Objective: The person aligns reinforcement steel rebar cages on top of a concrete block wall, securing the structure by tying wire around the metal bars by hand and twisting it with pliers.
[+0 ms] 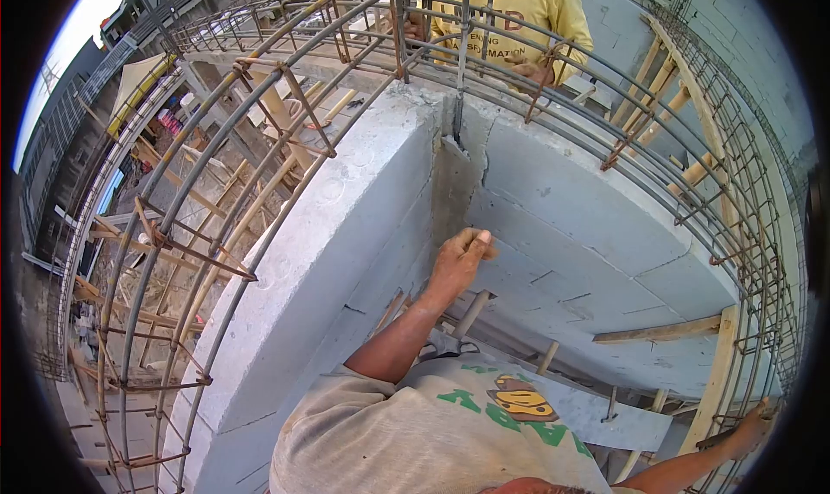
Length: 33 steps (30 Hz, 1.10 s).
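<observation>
Grey block wall [553,200] fills mid-frame; the left hand [460,256], fingers curled narrow, presses at its corner joint [454,183]. At lower right the right hand [754,425] grips the rebar cage [735,261]. At top centre, a co-worker's hand [532,70] touches the bars.

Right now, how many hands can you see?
3: the left hand pressed at the block wall corner, the right hand gripping the rebar cage, and a co-worker's hand up top. Others may be hidden.
</observation>
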Available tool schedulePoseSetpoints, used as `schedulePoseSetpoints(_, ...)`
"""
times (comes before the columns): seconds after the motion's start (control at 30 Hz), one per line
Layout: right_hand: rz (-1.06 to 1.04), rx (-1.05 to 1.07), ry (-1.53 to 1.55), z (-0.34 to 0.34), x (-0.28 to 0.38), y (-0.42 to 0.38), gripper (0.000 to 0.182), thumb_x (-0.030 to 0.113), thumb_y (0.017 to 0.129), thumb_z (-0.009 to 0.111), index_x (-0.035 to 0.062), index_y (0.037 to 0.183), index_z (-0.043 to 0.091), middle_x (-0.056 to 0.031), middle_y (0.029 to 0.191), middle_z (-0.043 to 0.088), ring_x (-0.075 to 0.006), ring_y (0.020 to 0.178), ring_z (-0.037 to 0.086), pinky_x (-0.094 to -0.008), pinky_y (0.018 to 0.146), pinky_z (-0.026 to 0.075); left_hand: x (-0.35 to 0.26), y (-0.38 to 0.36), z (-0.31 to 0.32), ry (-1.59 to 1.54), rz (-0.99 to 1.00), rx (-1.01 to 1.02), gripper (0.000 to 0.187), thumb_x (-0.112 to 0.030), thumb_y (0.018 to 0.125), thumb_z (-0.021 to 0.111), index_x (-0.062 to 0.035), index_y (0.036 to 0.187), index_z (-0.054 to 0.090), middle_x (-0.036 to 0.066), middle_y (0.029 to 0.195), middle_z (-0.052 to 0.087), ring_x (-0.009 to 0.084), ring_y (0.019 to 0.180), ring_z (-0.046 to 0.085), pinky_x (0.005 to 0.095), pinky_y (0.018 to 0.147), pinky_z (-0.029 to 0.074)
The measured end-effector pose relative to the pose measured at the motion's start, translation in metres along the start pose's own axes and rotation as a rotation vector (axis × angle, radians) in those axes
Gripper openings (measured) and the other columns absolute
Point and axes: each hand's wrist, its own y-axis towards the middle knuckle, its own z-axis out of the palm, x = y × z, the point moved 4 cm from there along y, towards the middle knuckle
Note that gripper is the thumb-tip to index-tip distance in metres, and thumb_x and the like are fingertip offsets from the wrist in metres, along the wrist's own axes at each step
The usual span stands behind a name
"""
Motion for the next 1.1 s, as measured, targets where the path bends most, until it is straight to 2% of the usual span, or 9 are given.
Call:
schedulePoseSetpoints(0.17, 0.013, -0.312, -0.039, -0.013, 0.008, -0.014, 0.091, 0.083, 0.079, 0.038, 0.0106, 0.132, 0.055, -0.0182, 0.132, 0.056, -0.0367, 0.124, 0.050, -0.0504, 0.105, 0.036, 0.010, -0.002, -0.016, -0.032, 0.010, -0.046, 0.047, -0.045, 0.097, 0.053, 0.0004, 0.101, 0.064, 0.011, 0.086, 0.070, 0.0174, 0.083, 0.066, 0.0318, 0.079, 0.050)
schedulePoseSetpoints(0.27, -0.250, -0.559, 0.322, -0.027, 0.025, -0.014, 0.084, 0.076, 0.083, 0.043, 0.0079, 0.132, 0.055, -0.0183, 0.131, 0.056, -0.0356, 0.123, 0.051, -0.0474, 0.105, 0.037, 0.016, -0.005, -0.021, -0.085, 0.016, -0.065, 0.045, -0.043, 0.097, 0.053, 0.0000, 0.101, 0.063, 0.011, 0.086, 0.071, 0.0168, 0.082, 0.066, 0.0315, 0.078, 0.049)
schedulePoseSetpoints(0.33, -0.464, -0.582, 0.547, -0.072, 0.068, -0.049, 0.071, 0.062, 0.089, 0.050, 0.0048, 0.130, 0.056, -0.0184, 0.131, 0.056, -0.0341, 0.123, 0.051, -0.0431, 0.104, 0.038, 0.015, -0.009, -0.028, -0.082, 0.026, -0.075, 0.045, -0.043, 0.097, 0.053, 0.0000, 0.103, 0.063, 0.011, 0.086, 0.071, 0.0166, 0.082, 0.066, 0.0314, 0.078, 0.049)
schedulePoseSetpoints(0.47, -0.736, -0.463, 0.881, -0.159, 0.160, -0.141, 0.051, 0.046, 0.095, 0.054, 0.0055, 0.126, 0.059, -0.0154, 0.125, 0.060, -0.0323, 0.118, 0.054, -0.0400, 0.102, 0.040, 0.006, -0.024, -0.040, -0.055, 0.034, -0.102, 0.045, -0.043, 0.097, 0.053, 0.0001, 0.103, 0.063, 0.011, 0.087, 0.071, 0.0168, 0.083, 0.066, 0.0315, 0.078, 0.050)
schedulePoseSetpoints(0.6, -1.030, -0.105, 1.178, -0.200, 0.223, -0.220, 0.034, 0.030, 0.096, 0.057, 0.0054, 0.119, 0.063, -0.0105, 0.118, 0.063, -0.0275, 0.110, 0.059, -0.0379, 0.094, 0.045, 0.004, -0.043, -0.057, -0.058, -0.008, -0.141, 0.046, -0.041, 0.099, 0.051, 0.0034, 0.105, 0.062, 0.013, 0.091, 0.068, 0.0188, 0.087, 0.066, 0.0319, 0.084, 0.050)
schedulePoseSetpoints(0.73, -1.430, 0.174, 1.249, -0.231, 0.270, -0.320, 0.029, 0.023, 0.093, 0.062, 0.0002, 0.111, 0.063, -0.0144, 0.106, 0.064, -0.0291, 0.101, 0.062, -0.0379, 0.089, 0.047, 0.001, -0.066, -0.076, -0.002, 0.007, -0.232, 0.043, -0.041, 0.098, 0.051, 0.0000, 0.101, 0.064, 0.011, 0.087, 0.071, 0.0162, 0.083, 0.066, 0.0301, 0.078, 0.049)
schedulePoseSetpoints(0.8, -1.638, 0.397, 1.294, -0.236, 0.292, -0.366, 0.031, 0.022, 0.090, 0.064, -0.0002, 0.111, 0.063, -0.0164, 0.106, 0.063, -0.0312, 0.100, 0.062, -0.0381, 0.089, 0.048, 0.003, -0.075, -0.087, 0.039, 0.005, -0.269, 0.042, -0.041, 0.098, 0.051, -0.0004, 0.102, 0.064, 0.010, 0.087, 0.071, 0.0156, 0.083, 0.066, 0.0301, 0.078, 0.049)
schedulePoseSetpoints(0.87, -1.778, 0.470, 1.304, -0.239, 0.309, -0.406, 0.032, 0.020, 0.088, 0.066, -0.0004, 0.113, 0.062, -0.0170, 0.109, 0.063, -0.0333, 0.102, 0.061, -0.0382, 0.089, 0.048, 0.003, -0.085, -0.097, 0.041, -0.001, -0.328, 0.042, -0.041, 0.098, 0.051, -0.0007, 0.102, 0.065, 0.010, 0.087, 0.071, 0.0155, 0.082, 0.065, 0.0304, 0.079, 0.049)
schedulePoseSetpoints(1.1, -1.903, 0.551, 1.668, -0.292, 0.354, -0.498, 0.035, 0.018, 0.088, 0.065, -0.0017, 0.117, 0.059, -0.0185, 0.111, 0.061, -0.0334, 0.104, 0.060, -0.0390, 0.090, 0.048, 0.013, -0.140, -0.132, 0.076, -0.089, -0.610, 0.041, -0.041, 0.097, 0.053, -0.0024, 0.101, 0.066, 0.010, 0.088, 0.071, 0.0153, 0.083, 0.063, 0.0311, 0.080, 0.048)
